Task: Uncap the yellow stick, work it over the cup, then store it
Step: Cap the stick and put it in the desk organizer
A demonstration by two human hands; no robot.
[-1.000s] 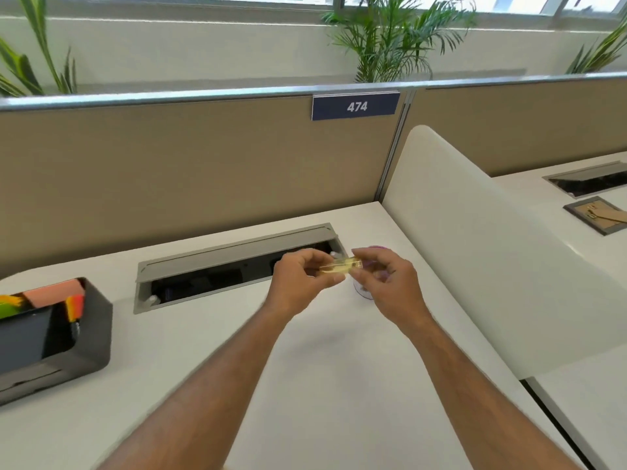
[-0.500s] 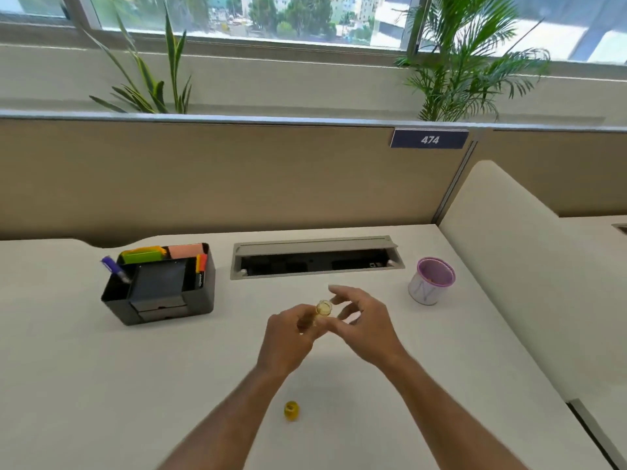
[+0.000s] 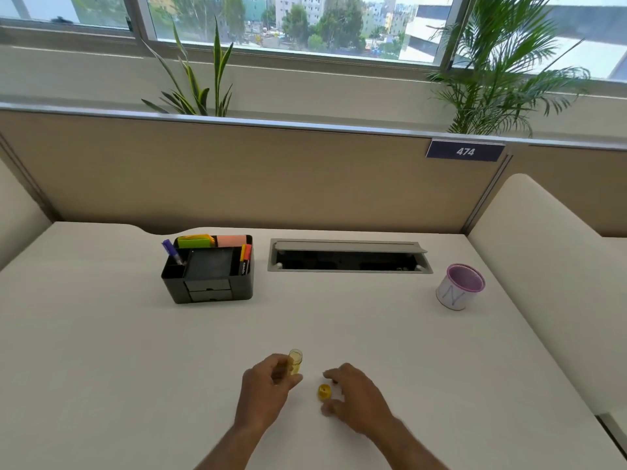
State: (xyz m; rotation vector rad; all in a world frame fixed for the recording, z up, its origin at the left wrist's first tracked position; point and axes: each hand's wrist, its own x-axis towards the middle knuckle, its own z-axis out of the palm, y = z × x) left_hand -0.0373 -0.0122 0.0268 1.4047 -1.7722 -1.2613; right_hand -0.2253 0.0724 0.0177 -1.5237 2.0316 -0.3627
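My left hand [image 3: 268, 385] grips the yellow stick [image 3: 295, 361] upright, its open top poking out above my fingers. The small yellow cap [image 3: 324, 392] lies on the white desk just right of it. My right hand [image 3: 356, 398] hovers around the cap, thumb and fingers spread on either side without closing on it. The white cup [image 3: 459, 287] with a purple rim and a blue letter stands far off at the back right. A black desk organiser [image 3: 207, 271] with pens and sticky notes sits at the back left.
A grey cable hatch [image 3: 347, 256] lies open in the desk between the organiser and the cup. A tan partition runs along the back, and a white divider [image 3: 549, 266] walls the right side. Plants stand behind the partition.
My view has swung left and pulled back. Both hands dropped toward the near desk edge. My right hand left the stick and came down around the cap lying on the desk.
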